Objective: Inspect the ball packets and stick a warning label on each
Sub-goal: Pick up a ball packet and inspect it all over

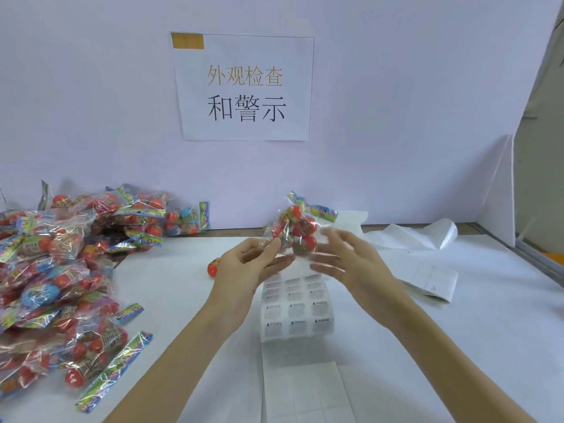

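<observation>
Presently one ball packet [294,228] is held up above the table [457,315], just past the middle of the view towards 12 o'clock, so that it can probably be looked over from all sides before a label is put on it. The left hand [244,267] pinches the packet's lower corner between thumb and fingers [273,244]; the right hand [351,264] is spread wide with its fingers relaxed at the packet's 3 o'clock side, and because of motion blur it cannot be told if they touch the film. The warning label sheet [296,312] is laid directly below the hands, at 6 o'clock from the packet, likely so that a label can be peeled off with little reaching. A pile of packets [61,270] is kept at 9 o'clock, partly cut off by the picture edge. A loose red ball [213,267] is half hidden behind the left wrist. The small print on the labels cannot be read, except the word WARNING.
</observation>
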Motion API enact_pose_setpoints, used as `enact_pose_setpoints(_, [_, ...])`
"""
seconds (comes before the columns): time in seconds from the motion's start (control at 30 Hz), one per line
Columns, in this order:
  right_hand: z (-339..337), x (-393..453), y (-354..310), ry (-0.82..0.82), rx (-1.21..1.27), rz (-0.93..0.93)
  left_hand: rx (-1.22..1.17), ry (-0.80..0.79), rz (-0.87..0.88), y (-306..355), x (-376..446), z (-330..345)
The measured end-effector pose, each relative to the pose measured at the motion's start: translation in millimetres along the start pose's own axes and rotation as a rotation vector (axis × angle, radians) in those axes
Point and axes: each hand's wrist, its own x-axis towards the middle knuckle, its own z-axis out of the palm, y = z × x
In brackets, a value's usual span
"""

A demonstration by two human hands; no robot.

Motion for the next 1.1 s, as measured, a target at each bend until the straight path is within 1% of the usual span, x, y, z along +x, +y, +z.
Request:
enact_pose_setpoints(0.07, [4,-2,5,-0.031,-0.154,0.012,-0.085,-0.016,-0.043,1,-2,1])
enact_pose_setpoints(0.1, [4,-2,7,-0.024,-0.201,0.001,-0.083,-0.030,-0.052,2,-2,1])
enact_pose_setpoints(0.2, [0,-1,6,0.007,-0.167,-0.002,0.003,-0.065,-0.066,6,-1,1])
enact_pose_setpoints(0.27, [-4,-1,1,-0.004,-0.158,0.016,0.065,-0.068,-0.064,8,0,-2])
enact_pose_setpoints(0.43, [-13,-1,-9,-0.058,-0.253,0.017,0.173,-0.045,-0.026,9,2,-8])
enact_pose_setpoints(0.63, [-18,-2,-10,-0.035,-0.326,-0.043,0.290,-0.069,-0.034,7,1,-4])
enact_pose_setpoints(0.7, [-20,-2,-9,-0.044,-0.376,-0.052,0.264,-0.084,-0.044,7,1,-3])
enact_pose_setpoints(0.8, [-20,-1,-9,-0.114,-0.431,-0.010,0.135,-0.120,-0.049,8,0,-2])
enact_pose_setpoints(0.9, [-15,-3,-8,-0.161,-0.439,0.038,0.131,-0.117,-0.040,6,1,-3])
enact_pose_setpoints(0.97, [-8,-4,-6,-0.123,-0.464,0.009,0.156,-0.159,-0.036,5,2,-4])
enact_pose_setpoints(1.03, [-4,-4,-2,-0.086,-0.502,-0.072,0.190,-0.246,-0.030,6,0,-3])
enact_pose_setpoints(1.1, [-5,-4,-2,-0.086,-0.529,-0.102,0.258,-0.264,-0.001,8,-2,-1])
